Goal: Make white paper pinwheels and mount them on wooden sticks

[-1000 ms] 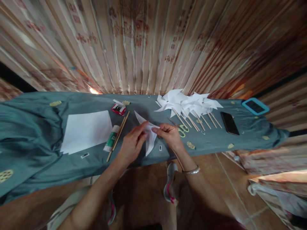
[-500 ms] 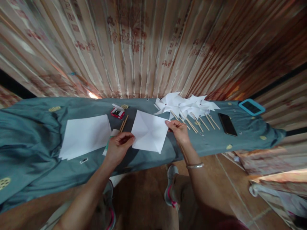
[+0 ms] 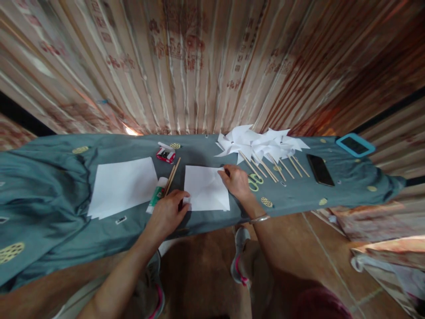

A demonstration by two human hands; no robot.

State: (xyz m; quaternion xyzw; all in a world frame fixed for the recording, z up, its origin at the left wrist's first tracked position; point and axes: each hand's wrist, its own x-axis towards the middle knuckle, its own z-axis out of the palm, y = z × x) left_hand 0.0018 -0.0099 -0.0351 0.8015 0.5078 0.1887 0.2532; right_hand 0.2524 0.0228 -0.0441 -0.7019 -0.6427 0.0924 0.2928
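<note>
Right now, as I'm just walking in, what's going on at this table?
Someone is handling a white paper square that lies on the cloth. The left hand is at its lower left corner, the right hand at its upper right one. More sheets and a glue stick lie to the left. To the right are scissors, white pinwheels and a phone.
</note>
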